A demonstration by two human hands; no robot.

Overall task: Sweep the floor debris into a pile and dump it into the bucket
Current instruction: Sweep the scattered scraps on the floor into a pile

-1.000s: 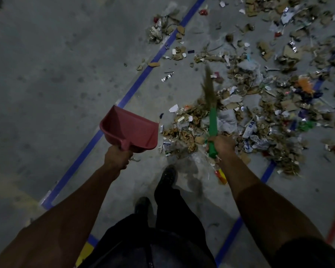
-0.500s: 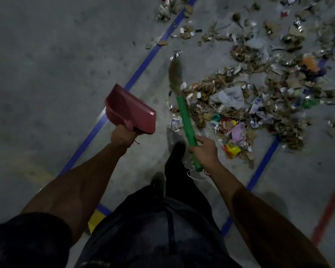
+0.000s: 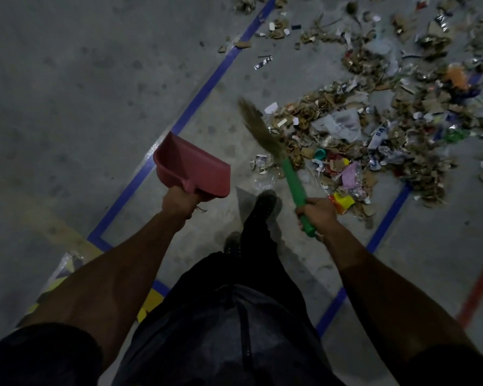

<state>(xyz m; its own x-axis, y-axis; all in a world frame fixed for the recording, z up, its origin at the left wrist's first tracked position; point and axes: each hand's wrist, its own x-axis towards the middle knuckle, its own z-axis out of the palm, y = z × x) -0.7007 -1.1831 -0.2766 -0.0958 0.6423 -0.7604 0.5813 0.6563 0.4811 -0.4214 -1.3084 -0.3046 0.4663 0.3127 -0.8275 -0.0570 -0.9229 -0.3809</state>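
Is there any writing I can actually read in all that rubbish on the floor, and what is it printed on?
"BA": blue letters on a white wrapper in the debris; the rest of the word is cut off.
Grey plastic bag: a dark printed block, too blurred to read.
Yellow and red wrapper near the right hand: print too small to read.
Dustpan and broom handle: no writing shows.

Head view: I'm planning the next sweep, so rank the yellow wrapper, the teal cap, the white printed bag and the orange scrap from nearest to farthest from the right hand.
From the right hand:
1. Yellow wrapper, right beside the hand.
2. Teal cap, in the pile's near edge.
3. White printed bag, mid-pile, beyond the cap.
4. Orange scrap, far upper right.
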